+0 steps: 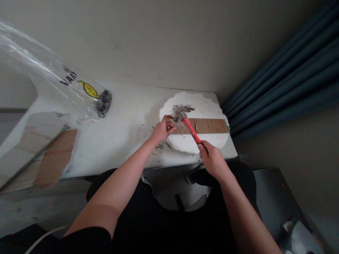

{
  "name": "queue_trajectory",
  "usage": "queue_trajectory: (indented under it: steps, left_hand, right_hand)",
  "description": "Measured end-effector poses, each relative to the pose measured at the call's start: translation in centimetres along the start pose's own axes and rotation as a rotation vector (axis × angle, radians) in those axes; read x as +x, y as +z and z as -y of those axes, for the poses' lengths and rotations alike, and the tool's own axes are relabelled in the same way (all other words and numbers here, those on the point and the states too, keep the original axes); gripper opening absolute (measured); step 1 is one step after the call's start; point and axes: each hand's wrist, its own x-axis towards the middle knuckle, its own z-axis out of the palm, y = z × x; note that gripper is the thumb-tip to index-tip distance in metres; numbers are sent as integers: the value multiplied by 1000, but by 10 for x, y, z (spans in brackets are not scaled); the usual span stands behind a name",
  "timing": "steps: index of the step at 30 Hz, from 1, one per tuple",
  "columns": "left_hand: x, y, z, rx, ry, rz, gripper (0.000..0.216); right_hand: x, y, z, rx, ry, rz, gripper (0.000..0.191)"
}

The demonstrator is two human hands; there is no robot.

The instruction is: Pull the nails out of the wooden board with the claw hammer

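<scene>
Two hands work at the far right corner of the white table [119, 134]. The right hand [212, 160] is closed around the black end of the hammer [189, 125], whose orange handle slants up to a steel head over the left end of the plank [209, 126]. The left hand [162, 130] pinches something small just under that head with fingertips drawn close; it looks like a nail, though it is too small to be sure.

The hammer is likely head-heavy and rigid, and the grip at the handle's end gives it swing; held nearer the head it would be easier to steer. The plank looks stiff and light, lying flat on a round white foam pad [206, 102] that appears soft and crumbly, with a ragged edge and grey grit at its near left. Small grey nails or chips lie scattered on the table beside the pad.

A clear plastic bag [53, 81] hangs at the left, more boards [55, 158] lie at the table's near left edge, and a blue curtain [286, 81] hangs on the right against a plain wall.
</scene>
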Motion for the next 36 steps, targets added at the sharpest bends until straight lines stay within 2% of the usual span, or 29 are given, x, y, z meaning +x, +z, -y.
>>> queue_trajectory:
  steps: [3,9,18,27,31,36]
  left_hand:
    - [0,0,1,-14,21,5,47]
    - [1,1,2,15,5,11,49]
    - [1,2,6,10,15,25,51]
    - [2,2,5,18,6,34,50]
    - [2,1,3,2,-17,31,50]
    - [2,-2,3,-51,0,-10,47]
  right_hand:
    - [-1,-1,0,-1,3,-30,30]
    - [-8,-6,8,-34,-3,13,31]
    - [-12,7,5,-36,46,9,32]
    - [-10,8,8,-68,50,-11,32]
    - [-11,8,6,-71,55,16,32]
    - [-16,4,6,-10,54,-20,35]
